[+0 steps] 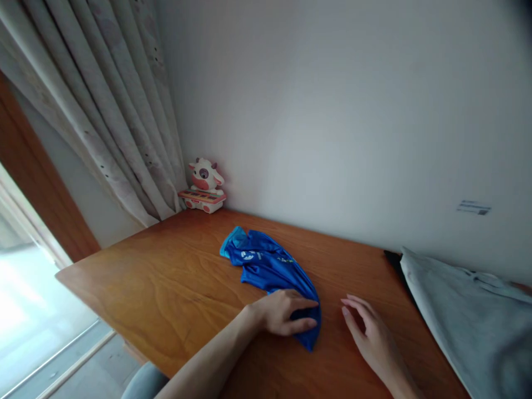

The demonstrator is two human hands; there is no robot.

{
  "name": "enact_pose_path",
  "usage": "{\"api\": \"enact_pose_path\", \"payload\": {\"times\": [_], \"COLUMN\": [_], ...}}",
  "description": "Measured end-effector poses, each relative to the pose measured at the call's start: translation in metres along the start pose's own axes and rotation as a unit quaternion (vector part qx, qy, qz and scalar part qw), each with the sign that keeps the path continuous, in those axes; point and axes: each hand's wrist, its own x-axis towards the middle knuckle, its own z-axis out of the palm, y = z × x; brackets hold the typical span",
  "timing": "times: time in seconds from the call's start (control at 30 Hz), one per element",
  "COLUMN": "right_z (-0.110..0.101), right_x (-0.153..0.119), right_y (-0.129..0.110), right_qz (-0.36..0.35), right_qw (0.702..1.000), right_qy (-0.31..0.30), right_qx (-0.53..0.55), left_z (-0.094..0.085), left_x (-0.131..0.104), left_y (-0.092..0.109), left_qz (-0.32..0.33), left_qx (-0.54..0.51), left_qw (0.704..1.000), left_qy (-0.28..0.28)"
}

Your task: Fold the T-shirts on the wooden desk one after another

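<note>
We have a blue garment (266, 263) on the counter (166, 282), and the relation that matters is how it lies between our two hands. Its long axis runs at a slant, from the light-blue trim (226, 248) at the far left down to a narrow tip nearer us on the right. Our left hand (291, 313) is the nearer one: it rests palm down over that near end, with the rest of the cloth stretching away from it, forward and to the left. Its fingers are loosely extended, thumb and forefinger parted with blue fabric showing between them; we see it touching the cloth, but no clear pinch or grip. Our right hand (372, 330) is apart from the garment, just to the right of its curved edge, so the cloth lies to that hand's left. It is half open, the fingers gently bent and a gap left between thumb and forefinger, and we see nothing in it. Farther right, we have a grey cloth (465, 310) beside it.
</note>
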Motion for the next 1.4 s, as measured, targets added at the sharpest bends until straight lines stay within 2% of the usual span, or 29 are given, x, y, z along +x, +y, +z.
{"api": "enact_pose_path", "payload": {"times": [0.07, 0.13, 0.2, 0.27, 0.33, 0.4, 0.47, 0.63, 0.93, 1.03, 1.13, 1.23, 1.3, 1.4], "right_z": [-0.002, -0.004, -0.005, -0.005, -0.005, -0.004, -0.003, -0.003, -0.009, -0.013, -0.011, 0.000, 0.010, 0.021], "right_x": [-0.002, -0.003, -0.004, -0.004, -0.004, -0.004, -0.005, -0.006, -0.011, -0.007, 0.000, 0.004, 0.003, 0.001], "right_y": [-0.002, -0.007, -0.013, -0.020, -0.025, -0.029, -0.030, -0.024, -0.002, -0.009, -0.033, -0.064, -0.079, -0.086], "right_qz": [0.003, -0.002, -0.019, -0.045, -0.062, -0.064, -0.057, -0.043, 0.054, 0.037, -0.016, -0.059, -0.052, -0.006], "right_qw": [1.000, 1.000, 1.000, 0.997, 0.991, 0.985, 0.983, 0.985, 0.965, 0.968, 0.978, 0.983, 0.981, 0.971], "right_qy": [0.012, 0.014, -0.002, -0.029, -0.055, -0.072, -0.077, -0.057, -0.006, 0.016, 0.033, -0.010, -0.073, -0.162], "right_qx": [0.003, -0.005, -0.025, -0.062, -0.108, -0.143, -0.155, -0.160, -0.255, -0.249, -0.207, -0.176, -0.170, -0.177], "left_z": [0.004, 0.005, 0.004, 0.004, 0.005, 0.005, 0.005, 0.000, -0.008, -0.011, -0.010, 0.004, 0.018, 0.036], "left_x": [0.005, 0.007, 0.007, 0.006, 0.005, 0.004, 0.003, -0.001, -0.011, -0.011, -0.005, 0.005, 0.009, 0.009], "left_y": [0.014, 0.018, 0.014, 0.006, -0.001, -0.005, -0.006, -0.011, -0.036, -0.037, -0.026, -0.012, -0.008, -0.013], "left_qz": [0.060, 0.078, 0.047, -0.021, -0.084, -0.112, -0.118, -0.149, -0.223, -0.227, -0.187, -0.141, -0.140, -0.161], "left_qx": [-0.054, -0.042, 0.013, 0.071, 0.107, 0.120, 0.127, 0.155, 0.208, 0.210, 0.211, 0.201, 0.199, 0.208], "left_qw": [0.997, 0.996, 0.996, 0.994, 0.989, 0.986, 0.985, 0.976, 0.952, 0.950, 0.955, 0.963, 0.967, 0.965], "left_qy": [-0.003, 0.025, 0.070, 0.084, 0.056, 0.020, 0.009, 0.022, 0.030, 0.048, 0.096, 0.112, 0.071, 0.016]}}
